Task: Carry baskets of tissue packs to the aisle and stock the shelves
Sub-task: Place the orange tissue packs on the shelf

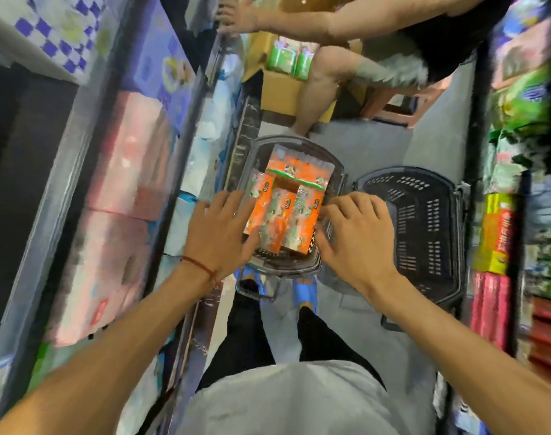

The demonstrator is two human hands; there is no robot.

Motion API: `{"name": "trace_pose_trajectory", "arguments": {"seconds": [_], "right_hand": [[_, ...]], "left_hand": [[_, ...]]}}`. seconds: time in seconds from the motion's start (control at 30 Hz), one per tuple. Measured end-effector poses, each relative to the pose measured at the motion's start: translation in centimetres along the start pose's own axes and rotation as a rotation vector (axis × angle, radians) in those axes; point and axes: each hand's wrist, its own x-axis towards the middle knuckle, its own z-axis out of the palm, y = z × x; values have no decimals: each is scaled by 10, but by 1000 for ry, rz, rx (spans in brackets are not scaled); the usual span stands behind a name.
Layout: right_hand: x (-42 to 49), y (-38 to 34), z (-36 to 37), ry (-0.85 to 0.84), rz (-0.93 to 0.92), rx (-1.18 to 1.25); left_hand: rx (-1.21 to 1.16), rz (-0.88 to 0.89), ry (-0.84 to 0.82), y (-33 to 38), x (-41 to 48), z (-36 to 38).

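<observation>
A dark plastic basket sits on the aisle floor in front of my feet, filled with orange tissue packs. My left hand and my right hand press against the two sides of a bundle of orange packs at the basket's near end, fingers curled around it. A second dark basket stands just to the right with nothing in it. The picture is blurred by motion.
Shelves line both sides: pink and blue tissue bales on the left, green, yellow and red packs on the right. Ahead, another person leans over a cardboard box and reaches to the left shelf, beside a stool.
</observation>
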Motion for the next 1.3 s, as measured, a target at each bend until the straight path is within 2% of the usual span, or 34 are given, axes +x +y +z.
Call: {"name": "trace_pose_trajectory", "arguments": {"seconds": [0.13,0.33,0.73,1.07,1.17,1.3], "right_hand": [[25,-5,31,-15,106,-9],[61,-3,91,-103,172,-3],[106,44,249,-272,158,60],[158,71,379,-301,91,236],[185,71,409,-408,82,329],[218,73,451,-558,119,319]], "left_hand": [[11,105,-77,-32,51,26],[26,234,-130,-54,106,77],[40,168,-199,-53,176,193],[45,109,-243,-64,210,293],[30,102,-228,-66,215,310],[9,86,-232,-68,217,323]]}}
